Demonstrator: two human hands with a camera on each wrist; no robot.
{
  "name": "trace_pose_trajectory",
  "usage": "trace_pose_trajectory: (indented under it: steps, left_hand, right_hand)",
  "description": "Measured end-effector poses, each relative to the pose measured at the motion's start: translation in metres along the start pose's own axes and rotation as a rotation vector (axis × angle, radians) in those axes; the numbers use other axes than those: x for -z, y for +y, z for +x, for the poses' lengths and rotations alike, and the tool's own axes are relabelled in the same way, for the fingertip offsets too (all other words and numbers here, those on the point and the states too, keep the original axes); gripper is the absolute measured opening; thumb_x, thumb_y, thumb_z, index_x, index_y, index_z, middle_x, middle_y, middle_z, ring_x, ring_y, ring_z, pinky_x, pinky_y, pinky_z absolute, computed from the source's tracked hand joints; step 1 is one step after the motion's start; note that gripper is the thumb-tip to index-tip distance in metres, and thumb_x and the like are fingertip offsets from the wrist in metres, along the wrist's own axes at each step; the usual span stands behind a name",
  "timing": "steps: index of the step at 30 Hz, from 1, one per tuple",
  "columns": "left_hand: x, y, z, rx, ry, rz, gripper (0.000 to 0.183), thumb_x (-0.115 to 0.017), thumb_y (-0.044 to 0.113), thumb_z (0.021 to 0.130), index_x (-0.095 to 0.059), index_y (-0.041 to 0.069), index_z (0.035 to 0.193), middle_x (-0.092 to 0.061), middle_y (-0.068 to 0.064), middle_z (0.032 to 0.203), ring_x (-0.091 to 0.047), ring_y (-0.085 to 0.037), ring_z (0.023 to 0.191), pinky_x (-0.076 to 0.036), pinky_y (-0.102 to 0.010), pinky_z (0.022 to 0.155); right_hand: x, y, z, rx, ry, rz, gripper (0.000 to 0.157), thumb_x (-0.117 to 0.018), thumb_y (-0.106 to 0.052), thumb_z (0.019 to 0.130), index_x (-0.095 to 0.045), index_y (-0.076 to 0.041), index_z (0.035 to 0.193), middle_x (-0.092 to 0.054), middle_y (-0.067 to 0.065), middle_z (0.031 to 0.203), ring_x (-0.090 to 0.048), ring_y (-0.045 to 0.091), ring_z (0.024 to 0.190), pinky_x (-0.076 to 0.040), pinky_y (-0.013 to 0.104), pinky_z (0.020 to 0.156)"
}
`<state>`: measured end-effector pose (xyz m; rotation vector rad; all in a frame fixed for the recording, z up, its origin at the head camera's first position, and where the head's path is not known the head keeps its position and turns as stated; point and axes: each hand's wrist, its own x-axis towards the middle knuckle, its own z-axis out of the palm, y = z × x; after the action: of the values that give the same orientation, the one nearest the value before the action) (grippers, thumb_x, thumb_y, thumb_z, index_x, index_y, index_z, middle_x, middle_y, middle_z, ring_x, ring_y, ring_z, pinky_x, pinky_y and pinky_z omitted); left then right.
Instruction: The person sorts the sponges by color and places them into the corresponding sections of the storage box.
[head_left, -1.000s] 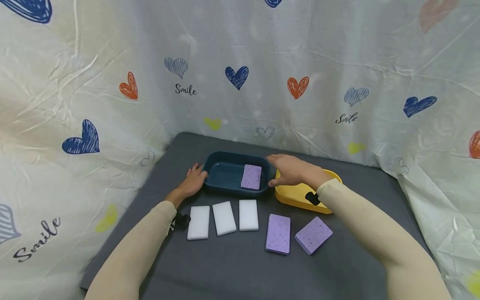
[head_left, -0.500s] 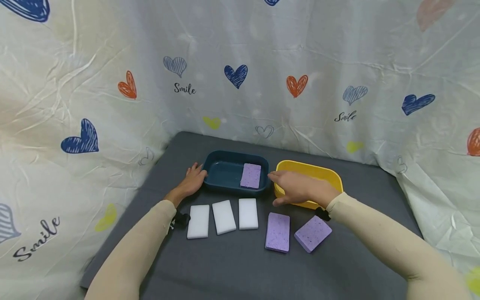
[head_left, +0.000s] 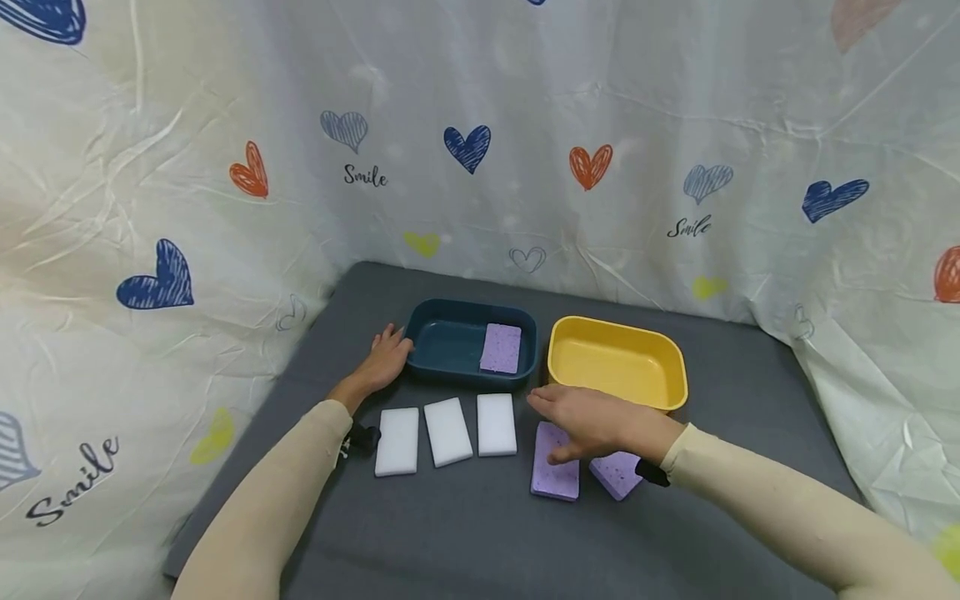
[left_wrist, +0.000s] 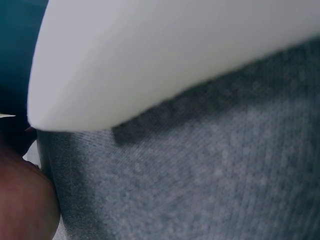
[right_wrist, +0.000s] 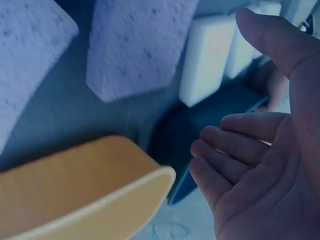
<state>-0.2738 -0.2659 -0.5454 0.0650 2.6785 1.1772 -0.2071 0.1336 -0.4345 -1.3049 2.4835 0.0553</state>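
Observation:
In the head view my left hand (head_left: pixel 381 360) touches the left end of a dark blue tray (head_left: pixel 442 343), fingers fairly straight. One purple sponge (head_left: pixel 500 348) lies in that tray's right part. My right hand (head_left: pixel 592 421) hovers over the near side of a yellow tray (head_left: pixel 618 354), above two more purple sponges, and partly hides them. The nearer-left purple sponge (head_left: pixel 553 479) lies beneath its thumb; the other purple sponge (head_left: pixel 615 475) is under the wrist. The right wrist view shows the right palm (right_wrist: pixel 265 185) holding nothing, its fingers extended and thumb apart.
Three white sponges, a left one (head_left: pixel 397 442), a middle one (head_left: pixel 448 432) and a right one (head_left: pixel 497 425), lie in a row before the blue tray. A dark grey cloth (head_left: pixel 435 542) covers the table. Behind hangs a white curtain (head_left: pixel 525 100) printed with hearts.
My right hand has come from the gap between the trays toward me, off the yellow tray and over the purple sponges. My left hand stays at the blue tray.

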Motion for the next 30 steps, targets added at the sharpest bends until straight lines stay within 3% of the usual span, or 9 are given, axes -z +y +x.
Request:
trace_pose_trajectory:
  steps: [15, 21, 30]
  left_hand:
    - [0.003, -0.008, 0.004, 0.004, -0.001, -0.036, 0.075, -0.023, 0.044, 0.11, -0.059, -0.008, 0.15, -0.007, -0.02, 0.185, 0.015, -0.039, 0.171, 0.007, -0.065, 0.136]
    - [-0.001, -0.019, 0.012, -0.007, 0.012, -0.034, 0.076, -0.023, 0.046, 0.108, -0.061, -0.006, 0.149, -0.011, -0.018, 0.185, 0.013, -0.035, 0.172, 0.009, -0.059, 0.137]
    - [-0.005, -0.031, 0.019, -0.012, 0.014, -0.03, 0.088, -0.018, 0.058, 0.105, -0.061, -0.004, 0.149, -0.008, -0.015, 0.185, 0.015, -0.033, 0.172, 0.01, -0.06, 0.137]
  right_hand:
    - [-0.044, -0.007, -0.005, -0.139, -0.1, 0.066, 0.119, -0.092, -0.063, 0.081, -0.039, -0.002, 0.168, -0.046, 0.017, 0.171, -0.046, 0.033, 0.158, -0.038, 0.047, 0.131]
    - [-0.048, -0.009, -0.005, -0.15, -0.091, 0.056, 0.119, -0.093, -0.062, 0.08, -0.039, -0.001, 0.168, -0.047, 0.018, 0.171, -0.048, 0.032, 0.157, -0.04, 0.047, 0.13]
    - [-0.048, -0.009, -0.005, -0.145, -0.086, 0.066, 0.118, -0.092, -0.06, 0.082, -0.039, -0.002, 0.169, -0.046, 0.016, 0.172, -0.051, 0.033, 0.154, -0.043, 0.05, 0.128]
